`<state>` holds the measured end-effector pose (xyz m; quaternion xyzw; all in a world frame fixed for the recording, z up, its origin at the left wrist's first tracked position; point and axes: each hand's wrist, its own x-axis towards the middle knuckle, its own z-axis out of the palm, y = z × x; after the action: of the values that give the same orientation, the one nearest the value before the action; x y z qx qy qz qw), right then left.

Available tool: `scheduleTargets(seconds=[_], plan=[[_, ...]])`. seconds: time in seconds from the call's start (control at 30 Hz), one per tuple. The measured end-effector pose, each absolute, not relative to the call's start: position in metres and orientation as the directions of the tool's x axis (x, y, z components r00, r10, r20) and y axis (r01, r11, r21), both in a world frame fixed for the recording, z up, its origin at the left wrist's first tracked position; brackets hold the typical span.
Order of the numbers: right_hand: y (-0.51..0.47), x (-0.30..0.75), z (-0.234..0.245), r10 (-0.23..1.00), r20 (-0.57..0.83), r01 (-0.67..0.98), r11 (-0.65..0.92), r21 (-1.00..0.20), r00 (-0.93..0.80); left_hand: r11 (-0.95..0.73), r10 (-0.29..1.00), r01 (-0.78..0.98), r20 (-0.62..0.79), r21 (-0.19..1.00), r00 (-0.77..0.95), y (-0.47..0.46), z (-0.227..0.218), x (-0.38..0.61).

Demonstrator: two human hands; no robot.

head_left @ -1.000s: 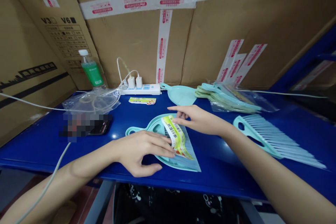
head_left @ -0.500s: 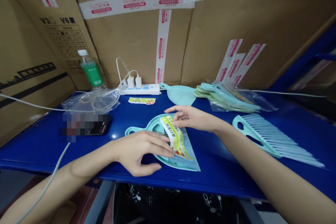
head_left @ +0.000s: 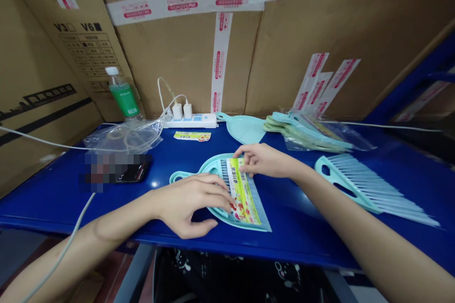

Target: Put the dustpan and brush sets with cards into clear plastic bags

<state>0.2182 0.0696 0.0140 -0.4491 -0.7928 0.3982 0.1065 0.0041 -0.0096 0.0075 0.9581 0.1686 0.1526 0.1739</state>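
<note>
In the head view, the person's right hand (head_left: 266,161) forms a narrow grip, its fingers curled over the top end of a printed label card (head_left: 242,197) with the thumb beside them. The left hand (head_left: 192,203) is wider and loosely curved, its fingertips (head_left: 223,201) touching the card's left edge without closing on it. The card lies between the hands, upright to the view, on the pale bristles inside a teal plastic dustpan (head_left: 213,166), whose handle points left beneath the left wrist. The pan rests on a blue metal shelf (head_left: 305,220).

Beyond the right hand stand a second teal dustpan (head_left: 243,128) and a stack of bagged sets (head_left: 309,136). A teal brush (head_left: 359,187) lies right of that hand. Beyond the left hand are a small loose label (head_left: 192,136), a power strip (head_left: 190,120), a green bottle (head_left: 122,97) and a partly blurred phone (head_left: 137,173).
</note>
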Motion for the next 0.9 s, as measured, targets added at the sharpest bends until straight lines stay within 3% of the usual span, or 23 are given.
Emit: scheduleTargets(seconds=[0.3,0.4,0.47,0.57,0.67,0.77,0.9], plan=[[0.073,0.22,0.01,0.822,-0.069,0.686,0.421,-0.594,-0.565,-0.889,0.383,0.28,0.253,0.362,0.888,-0.011,0.008,0.004],[0.074,0.22,0.009,0.842,0.054,0.725,0.493,-0.48,-0.537,-0.894,0.432,0.353,0.323,0.276,0.842,-0.007,0.012,-0.001],[0.075,0.221,0.007,0.824,0.142,0.73,0.554,-0.399,-0.548,-0.848,0.524,0.51,0.373,0.146,0.766,-0.001,0.015,-0.007],[0.076,0.221,0.002,0.772,0.228,0.724,0.635,-0.268,-0.593,-0.527,0.73,0.83,0.404,-0.182,0.552,0.012,0.018,-0.023],[0.077,0.221,-0.001,0.743,0.252,0.733,0.663,-0.15,-0.62,-0.12,0.891,0.91,0.361,-0.397,0.275,0.022,0.017,-0.038],[0.078,0.222,-0.002,0.732,0.248,0.729,0.673,-0.122,-0.634,0.078,0.959,0.884,0.277,-0.461,0.06,0.026,0.017,-0.046],[0.078,0.22,-0.004,0.721,0.235,0.714,0.688,-0.131,-0.651,0.139,0.986,0.883,0.149,-0.449,-0.079,0.026,0.021,-0.043]])
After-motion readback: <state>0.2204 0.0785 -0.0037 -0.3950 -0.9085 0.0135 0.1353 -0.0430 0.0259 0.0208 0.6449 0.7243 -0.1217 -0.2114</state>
